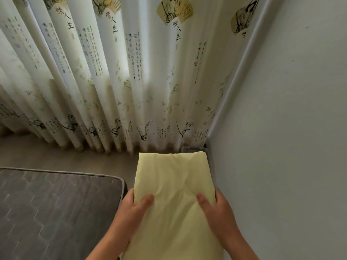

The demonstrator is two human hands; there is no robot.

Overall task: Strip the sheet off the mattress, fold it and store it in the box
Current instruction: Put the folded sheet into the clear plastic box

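A pale yellow sheet (173, 186), folded into a thick long rectangle, is held out in front of me above the floor. My left hand (134, 205) grips its left edge with the thumb on top. My right hand (216, 205) grips its right edge the same way. Beyond the sheet's far end, a bit of a grey plastic box rim (191, 148) shows in the corner by the wall; the sheet hides the rest of it. The bare grey quilted mattress (52, 209) lies at the lower left.
A long patterned curtain (116, 81) hangs across the back down to the wooden floor (65, 158). A plain white wall (291, 147) runs close along the right side. A strip of floor separates the mattress from the curtain.
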